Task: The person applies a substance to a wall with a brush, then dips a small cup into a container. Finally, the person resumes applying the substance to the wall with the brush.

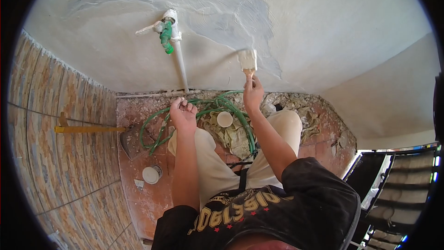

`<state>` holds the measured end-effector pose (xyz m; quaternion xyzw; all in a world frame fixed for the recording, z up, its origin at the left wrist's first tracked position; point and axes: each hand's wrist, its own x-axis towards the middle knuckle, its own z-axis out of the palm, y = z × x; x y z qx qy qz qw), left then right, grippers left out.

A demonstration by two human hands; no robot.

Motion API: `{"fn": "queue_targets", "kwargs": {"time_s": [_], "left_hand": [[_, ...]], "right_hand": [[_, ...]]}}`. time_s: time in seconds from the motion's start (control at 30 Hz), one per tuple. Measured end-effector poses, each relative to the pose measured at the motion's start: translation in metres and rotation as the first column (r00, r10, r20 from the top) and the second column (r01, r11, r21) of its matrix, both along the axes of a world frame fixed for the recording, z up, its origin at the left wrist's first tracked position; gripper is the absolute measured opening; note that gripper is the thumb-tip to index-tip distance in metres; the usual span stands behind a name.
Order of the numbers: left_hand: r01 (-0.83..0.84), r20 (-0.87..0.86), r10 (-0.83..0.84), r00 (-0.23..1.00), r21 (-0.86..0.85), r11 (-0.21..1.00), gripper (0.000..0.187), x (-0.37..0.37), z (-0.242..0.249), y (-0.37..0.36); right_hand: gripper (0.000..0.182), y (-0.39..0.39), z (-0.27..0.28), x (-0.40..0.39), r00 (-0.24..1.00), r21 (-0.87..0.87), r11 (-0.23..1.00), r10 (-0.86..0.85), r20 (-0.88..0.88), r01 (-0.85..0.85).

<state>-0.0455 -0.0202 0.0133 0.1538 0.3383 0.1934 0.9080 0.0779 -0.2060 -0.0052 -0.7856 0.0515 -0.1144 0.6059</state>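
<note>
My right hand (253, 94) grips a paintbrush (248, 60) by its handle, with the bristles up against the wall (310, 41) and coated in white. Around the brush, a grey patch (245, 14) shows on the whitish wall. My left hand (183, 115) hangs over the floor with its fingers curled in, and nothing shows in them. Close above that hand, a white pipe (181, 67) runs up the wall to a green tap (166, 37) spattered with white. A green hose (238, 115) lies coiled between and behind my hands.
On the reddish floor (138, 203) stand a white tub (151, 174) and a pale round container (225, 119) among crumpled sheeting (233, 139). A yellow-handled dustpan (132, 141) lies by the stone-patterned wall (69, 157) at left. Dark metal bars (397, 199) are at lower right.
</note>
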Motion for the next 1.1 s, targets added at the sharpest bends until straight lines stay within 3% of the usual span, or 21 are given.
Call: {"fn": "queue_targets", "kwargs": {"time_s": [0.17,0.27,0.3,0.33,0.4,0.47,0.53,0.57,0.63,0.67,0.73,0.8,0.9,1.0,1.1], "left_hand": [[0.027,0.006,-0.027,1.000,0.031,0.999,0.012,0.000,-0.007,0.000],[0.022,0.014,-0.022,1.000,0.029,0.999,0.012,-0.001,-0.010,0.002],[0.017,0.010,-0.018,1.000,0.036,0.999,0.012,-0.002,-0.010,0.003],[0.026,0.012,-0.026,1.000,0.043,0.999,0.012,-0.002,-0.008,0.003],[0.018,-0.009,-0.018,1.000,0.023,1.000,0.012,-0.001,-0.007,0.002],[0.039,-0.014,-0.038,0.999,0.032,0.999,0.012,0.003,-0.008,0.002],[0.062,-0.028,-0.061,0.998,0.041,0.997,0.012,0.002,-0.008,-0.001],[0.060,-0.030,-0.059,0.998,0.040,0.997,0.012,0.002,-0.007,-0.001],[0.049,-0.024,-0.048,0.999,0.044,0.998,0.012,0.003,-0.006,0.000],[0.044,-0.028,-0.042,0.999,0.041,0.998,0.012,0.003,-0.006,0.000],[0.047,-0.047,-0.045,0.998,0.040,0.998,0.012,0.001,-0.008,0.001],[0.063,-0.007,-0.063,0.998,0.053,0.997,0.012,0.001,-0.009,0.000],[0.055,-0.017,-0.054,0.998,0.056,0.997,0.013,0.002,-0.004,-0.004],[0.057,-0.001,-0.057,0.998,0.048,0.997,0.013,0.001,-0.009,-0.002],[0.064,-0.015,-0.064,0.998,0.051,0.997,0.012,-0.001,-0.007,-0.001]], "right_hand": [[0.029,0.034,0.086,0.010,0.947,0.056,0.968,0.227,0.226,-0.245],[0.027,0.033,0.100,0.032,0.935,0.028,0.964,0.251,0.252,-0.266],[0.027,0.030,0.092,0.040,0.938,0.144,0.960,0.193,0.287,-0.241],[0.027,0.021,0.079,0.044,0.939,0.150,0.961,0.183,0.290,-0.233],[0.028,-0.004,0.051,0.050,0.985,0.211,0.976,0.014,0.172,-0.050],[0.031,-0.026,0.014,0.045,0.997,0.184,0.983,-0.012,0.078,-0.003],[0.034,-0.041,-0.020,0.033,0.987,0.202,0.971,-0.100,-0.129,0.125],[0.034,-0.049,-0.029,0.026,0.986,0.207,0.969,-0.106,-0.130,0.131],[0.034,-0.053,-0.021,0.019,0.961,-0.077,0.971,-0.234,-0.150,0.224],[0.034,-0.053,-0.017,0.022,0.961,-0.073,0.972,-0.232,-0.151,0.224],[0.034,-0.046,0.046,0.017,0.995,0.067,0.993,-0.097,-0.008,0.098],[0.034,-0.036,0.093,0.026,0.989,0.054,0.998,0.013,0.146,-0.021],[0.035,-0.025,0.127,0.045,0.971,-0.017,0.994,0.106,0.214,-0.105],[0.040,-0.034,0.102,0.059,0.990,-0.145,0.987,0.091,0.110,-0.075],[0.044,-0.070,0.018,0.063,0.989,-0.095,0.995,0.016,-0.145,-0.030]]}}
